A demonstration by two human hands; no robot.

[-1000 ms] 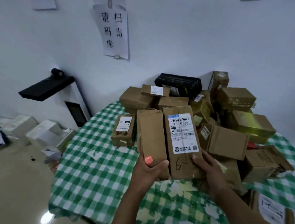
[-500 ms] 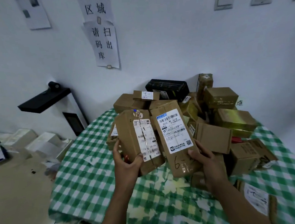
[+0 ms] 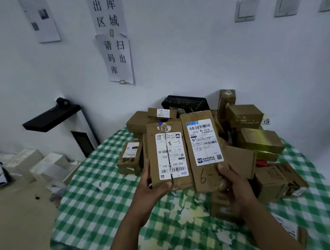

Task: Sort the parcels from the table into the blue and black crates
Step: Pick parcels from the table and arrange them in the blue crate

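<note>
1. The left hand (image 3: pixel 154 189) is curled round the near end of a brown parcel marked "3-3" (image 3: pixel 168 154). Its thumb lies across the lower front edge and its fingers run up the left side.
2. The right hand (image 3: pixel 235 186) pinches the near right corner of a longer parcel marked "6-" (image 3: pixel 204 147). Its thumb is on the labelled face, and the fingers behind are hidden.
3. Both parcels are held up off the worktop (image 3: pixel 98 190). Their long axes run straight away from the person and their labels face the head. They sit side by side, and I cannot tell whether their long edges touch.
4. Beyond them, the heap of parcels (image 3: pixel 250 133) fills the far right of the worktop against the wall. A small labelled box (image 3: pixel 130 157) lies just left of the held pair.
5. Neither the blue crate nor the black crate is in view, so I cannot tell which way each parcel must travel.
6. This looks like the label-reading step, with nearly all the sorting left to do. Each hand carries its own parcel, so either could go first. Both grips are at the near end only, so the far ends may dip on a swing.
</note>
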